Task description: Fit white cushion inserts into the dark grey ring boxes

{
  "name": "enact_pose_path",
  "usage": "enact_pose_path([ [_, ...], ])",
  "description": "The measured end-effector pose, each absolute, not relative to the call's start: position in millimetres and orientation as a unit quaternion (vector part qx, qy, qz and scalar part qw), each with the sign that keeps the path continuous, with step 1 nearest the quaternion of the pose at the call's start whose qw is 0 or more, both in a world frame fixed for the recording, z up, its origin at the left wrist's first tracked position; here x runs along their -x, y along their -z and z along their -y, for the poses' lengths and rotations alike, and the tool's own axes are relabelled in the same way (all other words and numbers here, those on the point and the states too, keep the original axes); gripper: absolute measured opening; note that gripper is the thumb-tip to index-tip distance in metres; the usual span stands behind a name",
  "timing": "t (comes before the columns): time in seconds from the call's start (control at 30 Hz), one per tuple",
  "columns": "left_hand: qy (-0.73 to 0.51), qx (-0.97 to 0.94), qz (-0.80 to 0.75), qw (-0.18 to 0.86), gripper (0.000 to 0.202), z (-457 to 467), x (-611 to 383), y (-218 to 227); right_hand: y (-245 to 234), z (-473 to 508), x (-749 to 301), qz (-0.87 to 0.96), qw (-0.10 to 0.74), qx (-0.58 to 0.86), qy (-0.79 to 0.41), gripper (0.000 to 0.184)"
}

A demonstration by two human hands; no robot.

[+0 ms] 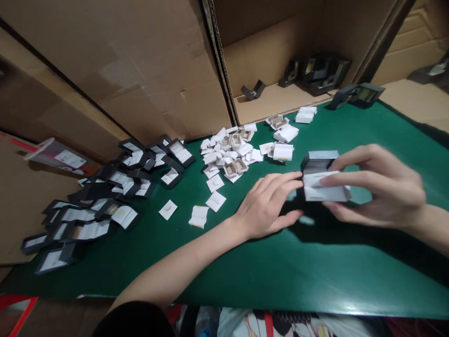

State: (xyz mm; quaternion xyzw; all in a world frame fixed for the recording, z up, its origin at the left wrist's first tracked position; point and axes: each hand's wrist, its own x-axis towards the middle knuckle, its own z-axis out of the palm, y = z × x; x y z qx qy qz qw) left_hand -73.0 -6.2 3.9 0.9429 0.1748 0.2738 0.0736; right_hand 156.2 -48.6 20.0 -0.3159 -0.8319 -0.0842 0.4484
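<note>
Left hand [268, 203] loosely spread, fingertips touching a dark box [315, 164] between the hands, right hand [382, 189] pinching its white insert [324, 193]

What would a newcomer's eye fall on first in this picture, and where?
First, probably the right hand holding a black box with a white piece over the green table, the left hand beside it. Next, the heap of white pieces at mid-table, then the cluster of open black boxes at left.
</note>
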Motion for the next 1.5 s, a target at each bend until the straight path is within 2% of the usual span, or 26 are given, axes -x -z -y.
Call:
enact_pose_path([
  [0.1,-0.186,-0.973,-0.136,-0.005,0.046,7,73,-5,-22,48,-160,0.797,0.48,0.342,0.133,0.03],
  [0.23,-0.158,-0.977,-0.141,-0.03,0.037,8,72,-2,-21,43,-159,0.793,0.471,0.362,0.135,0.022],
  [0.4,-0.167,-0.964,-0.204,-0.027,0.036,11,74,0,-16,39,-157,0.816,0.433,0.37,0.095,0.015],
  [0.7,-0.155,-0.949,-0.275,-0.003,0.035,10,75,-4,-6,35,-162,0.85,0.356,0.388,0.001,0.023],
  [1.03,-0.167,-0.95,-0.263,0.033,0.033,9,74,-2,-5,35,-160,0.844,0.342,0.409,-0.059,0.028],
  [1.23,-0.17,-0.952,-0.251,0.043,0.036,9,75,0,-9,38,-158,0.826,0.397,0.4,0.01,0.025],
  [1.5,-0.187,-0.961,-0.204,0.021,0.033,9,76,1,-6,39,-154,0.815,0.396,0.42,0.055,0.024],
])
